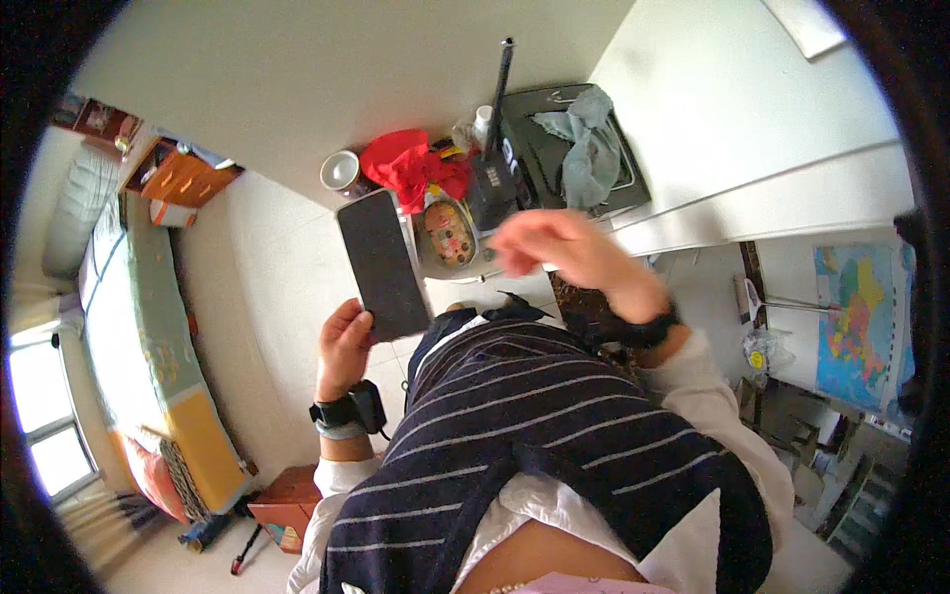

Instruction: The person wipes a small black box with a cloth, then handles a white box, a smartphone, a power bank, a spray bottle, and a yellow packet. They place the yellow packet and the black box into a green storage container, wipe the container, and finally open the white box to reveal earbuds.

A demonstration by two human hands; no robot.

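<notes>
My left hand is closed on the lower left edge of a flat tablet with a dark face and a light rim, which it holds upright at a slight tilt. My right hand is raised over the front of the cluttered surface, with nothing visible in it. Its fingers reach leftward, partly blurred, and look apart. Just left of them sits an oval tin with a colourful patterned lid. A black box with an upright antenna stands behind my right fingers.
Behind the tablet are a white cup and a crumpled red bag. A grey cloth lies on a dark case at the back. A bed and a brown drawer unit are on the left; a wall map hangs right.
</notes>
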